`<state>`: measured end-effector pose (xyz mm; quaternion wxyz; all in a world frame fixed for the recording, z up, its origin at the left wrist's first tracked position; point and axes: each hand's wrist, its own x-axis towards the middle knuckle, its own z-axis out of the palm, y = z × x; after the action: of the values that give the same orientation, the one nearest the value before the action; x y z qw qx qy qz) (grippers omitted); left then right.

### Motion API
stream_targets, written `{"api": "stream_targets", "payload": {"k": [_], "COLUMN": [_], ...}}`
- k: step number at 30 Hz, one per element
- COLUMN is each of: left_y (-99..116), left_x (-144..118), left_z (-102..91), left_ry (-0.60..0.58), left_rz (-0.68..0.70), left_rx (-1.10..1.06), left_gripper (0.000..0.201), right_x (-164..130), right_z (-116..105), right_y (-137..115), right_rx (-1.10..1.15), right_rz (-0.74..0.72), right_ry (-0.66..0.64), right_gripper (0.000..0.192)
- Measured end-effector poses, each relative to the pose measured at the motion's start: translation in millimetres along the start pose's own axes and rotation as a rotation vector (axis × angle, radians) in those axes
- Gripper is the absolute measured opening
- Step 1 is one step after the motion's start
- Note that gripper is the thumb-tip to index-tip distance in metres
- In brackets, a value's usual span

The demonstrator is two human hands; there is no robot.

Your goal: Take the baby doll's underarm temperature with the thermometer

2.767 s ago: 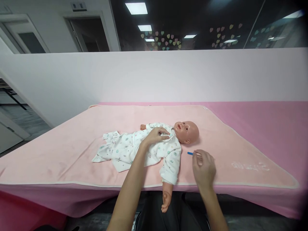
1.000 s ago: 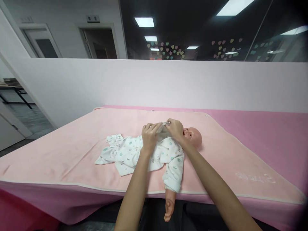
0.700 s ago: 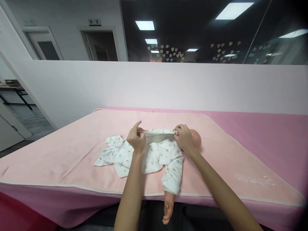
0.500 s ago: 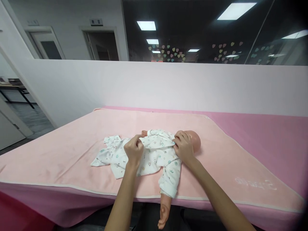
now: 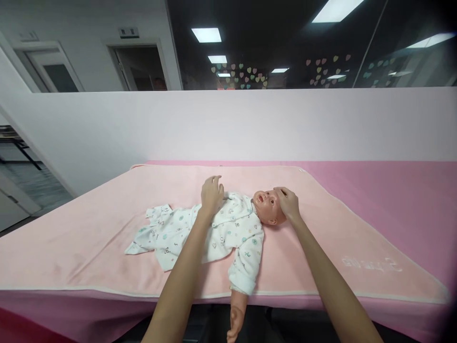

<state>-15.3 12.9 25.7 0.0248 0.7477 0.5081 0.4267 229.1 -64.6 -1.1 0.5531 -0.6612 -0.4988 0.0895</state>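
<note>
Plastic baby doll (image 5: 266, 207) in white printed cotton romper (image 5: 207, 231) lies on back on pale pink blanket (image 5: 107, 228) over pink table (image 5: 392, 190), near front edge; one doll arm (image 5: 235, 319) hangs over that edge. My left hand (image 5: 211, 195) rests open on romper at doll's far shoulder, gripping nothing. My right hand (image 5: 287, 204) cups doll's head, fingers loosely curved around crown.

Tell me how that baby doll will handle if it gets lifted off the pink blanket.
The baby doll probably lifts unevenly: its head, under the right hand, looks hard and likely heavier. The arm hangs past the blanket edge, so limbs may dangle. The loose printed suit could slide in a grip.
</note>
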Motion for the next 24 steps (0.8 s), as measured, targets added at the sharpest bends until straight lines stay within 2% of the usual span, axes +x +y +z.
{"api": "stream_targets", "payload": {"k": [2,5,9,12,15,18,21,24], "left_y": [-14.4,-25.6,-22.0,-17.1,-15.5,-16.1,-16.3,-14.7], "left_x": [-2.2,-6.3,-12.7,-19.1,-22.4,-21.9,-20.7,-20.3], "left_z": [19.6,30.9,23.0,15.3,11.9,11.4,10.9,9.3], "left_ry": [-0.223,-0.334,-0.402,-0.429,-0.473,-0.494,-0.509,-0.543], "left_rz": [-0.164,-0.254,-0.368,-0.338,-0.276,-0.258,-0.250,-0.228], "left_rx": [0.048,0.042,0.046,0.132,0.229,0.252,0.273,0.328], "left_gripper": [0.026,0.030,0.042,0.047,0.051,0.051,0.050,0.054], "right_x": [1.0,2.0,5.2,6.9,8.7,11.5,13.0,8.5], "right_z": [1.5,3.3,3.6,3.5,3.5,1.5,-4.7,-12.2], "right_y": [8.0,14.7,23.4,33.2,42.6,46.4,42.1,32.1], "right_rx": [0.099,0.173,0.365,0.509,0.561,0.564,0.538,0.430], "right_rz": [0.041,0.050,0.079,0.166,0.258,0.282,0.230,0.052], "right_ry": [-0.008,0.003,-0.025,-0.035,0.036,0.090,0.138,0.235], "right_gripper": [0.032,0.030,0.031,0.033,0.035,0.043,0.048,0.048]}}
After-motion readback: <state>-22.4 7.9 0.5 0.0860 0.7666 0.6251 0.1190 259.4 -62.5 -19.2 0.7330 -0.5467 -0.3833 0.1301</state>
